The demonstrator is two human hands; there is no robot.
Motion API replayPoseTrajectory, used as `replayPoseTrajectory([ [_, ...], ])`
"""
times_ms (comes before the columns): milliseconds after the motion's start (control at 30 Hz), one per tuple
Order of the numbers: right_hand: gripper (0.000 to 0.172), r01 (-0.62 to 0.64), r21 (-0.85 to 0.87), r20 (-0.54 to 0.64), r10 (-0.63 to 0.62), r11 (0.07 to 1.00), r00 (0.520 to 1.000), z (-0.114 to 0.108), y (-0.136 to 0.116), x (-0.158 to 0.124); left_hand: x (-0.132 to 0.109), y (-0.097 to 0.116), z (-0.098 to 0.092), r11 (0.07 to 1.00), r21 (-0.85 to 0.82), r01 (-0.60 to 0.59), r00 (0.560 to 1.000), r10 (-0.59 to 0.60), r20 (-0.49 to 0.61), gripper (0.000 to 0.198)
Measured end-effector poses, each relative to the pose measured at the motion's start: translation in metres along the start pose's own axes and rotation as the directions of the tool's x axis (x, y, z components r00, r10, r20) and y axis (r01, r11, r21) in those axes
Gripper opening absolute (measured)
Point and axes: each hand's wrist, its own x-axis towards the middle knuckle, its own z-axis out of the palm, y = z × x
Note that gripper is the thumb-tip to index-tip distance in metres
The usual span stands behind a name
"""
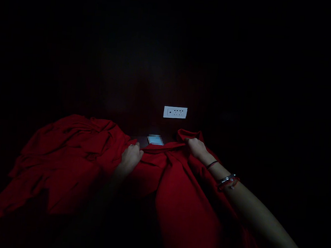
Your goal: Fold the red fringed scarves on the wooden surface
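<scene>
A large red cloth (182, 195) spreads in loose folds across the lower half of the view. My left hand (131, 156) is closed on its upper edge, left of the middle. To the right, my right hand (196, 146) grips the same edge, and a strip of cloth stretches between the two hands. The cloth is heaped and wrinkled to the left and hangs down towards me below my hands. Its lower parts fade into the dark. Bracelets circle my right wrist.
A white socket plate (175, 112) is on the dark wall behind the cloth. Just beyond the stretched edge lies a small pale, pixelated item (155, 139) on a dark surface. Deep shadow hides the rest of the surroundings.
</scene>
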Motion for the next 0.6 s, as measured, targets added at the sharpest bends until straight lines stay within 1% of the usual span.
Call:
replayPoseTrajectory([
  [67,0.029,0.024,0.001,0.041,-0.024,1.0,0.999,0.004,0.003,-0.004,0.002,0.0,0.007,1.0,-0.02,0.011,0.994,-0.009,0.107,0.035],
  [100,0.029,0.026,-0.005,0.054,-0.025,1.0,0.998,0.007,0.003,-0.006,0.003,-0.001,0.009,1.0,-0.015,0.009,0.987,-0.006,0.16,0.033],
  [133,0.029,0.022,-0.013,0.062,-0.021,1.0,0.998,0.01,0.005,-0.008,0.003,-0.002,0.009,1.0,-0.004,0.007,0.981,-0.006,0.194,0.03],
  [167,0.028,0.019,-0.02,0.053,-0.018,1.0,0.998,0.012,0.007,-0.01,0.003,-0.003,0.008,1.0,0.007,0.007,0.979,-0.008,0.202,0.027],
  [200,0.027,0.013,-0.024,0.03,-0.012,1.0,0.999,0.012,0.009,-0.01,0.002,-0.004,0.006,1.0,0.018,0.014,0.984,-0.017,0.178,0.028],
  [267,0.028,-0.007,-0.02,-0.057,0.006,1.0,0.998,0.009,0.016,-0.007,-0.001,-0.003,0.0,0.999,0.043,0.023,0.996,-0.026,0.083,0.033],
  [333,0.031,-0.05,0.032,-0.152,0.054,0.998,0.987,0.006,0.02,-0.002,-0.008,0.002,-0.005,0.996,0.085,0.02,0.999,-0.022,0.024,0.036],
  [367,0.033,-0.084,0.079,-0.158,0.096,0.993,0.983,0.007,0.021,0.0,-0.012,0.007,-0.007,0.994,0.109,0.018,1.0,-0.02,0.015,0.037],
  [400,0.034,-0.116,0.128,-0.119,0.131,0.985,0.984,0.009,0.021,0.001,-0.016,0.012,-0.009,0.991,0.13,0.015,1.0,-0.018,0.019,0.038],
  [433,0.034,-0.142,0.169,-0.047,0.151,0.975,0.987,0.013,0.019,0.002,-0.02,0.018,-0.009,0.989,0.144,0.012,0.999,-0.017,0.029,0.04],
  [500,0.029,-0.172,0.202,0.125,0.149,0.964,0.981,0.024,0.016,0.0,-0.028,0.029,-0.01,0.988,0.156,0.0,0.999,-0.006,0.038,0.04],
  [533,0.026,-0.172,0.199,0.182,0.136,0.965,0.974,0.029,0.015,-0.002,-0.031,0.033,-0.009,0.988,0.156,-0.014,0.999,0.008,0.041,0.039],
  [567,0.024,-0.169,0.192,0.208,0.128,0.967,0.97,0.031,0.015,-0.004,-0.034,0.037,-0.008,0.987,0.156,-0.037,0.999,0.031,0.042,0.038],
  [600,0.024,-0.164,0.187,0.201,0.126,0.968,0.971,0.031,0.016,-0.005,-0.036,0.039,-0.006,0.985,0.158,-0.063,0.997,0.056,0.05,0.037],
])
